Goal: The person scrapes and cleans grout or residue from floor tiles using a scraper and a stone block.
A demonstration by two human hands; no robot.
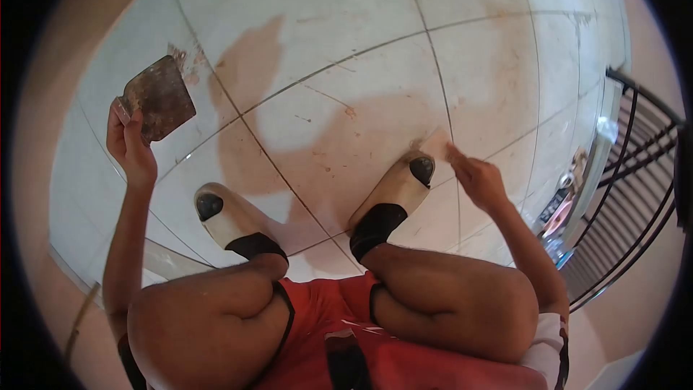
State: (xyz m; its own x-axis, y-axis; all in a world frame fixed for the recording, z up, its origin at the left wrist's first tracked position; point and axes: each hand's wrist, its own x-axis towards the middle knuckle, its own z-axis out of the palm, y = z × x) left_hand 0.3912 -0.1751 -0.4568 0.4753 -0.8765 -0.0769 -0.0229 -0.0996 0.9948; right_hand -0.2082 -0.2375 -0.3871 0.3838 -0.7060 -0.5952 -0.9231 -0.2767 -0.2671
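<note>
At the left, my left hand (133,137) grips the edge of a dark, stained flat plate (162,99), thumb on its face, held above the tiled floor. Lower right of centre, my right hand (475,175) has its fingers closed on a small pale flat piece (436,146), beside the toe of my right shoe (397,184). The pale piece blends with the tiles and its outline is hard to make out. Brown smears and specks mark the white floor tiles (375,72) in front of me.
My left shoe (227,213) stands flat on the tiles. A dark metal rack (635,166) rises at the right. Beside it lie small items, among them a pink object (557,217). A thin stick (81,321) is at the lower left.
</note>
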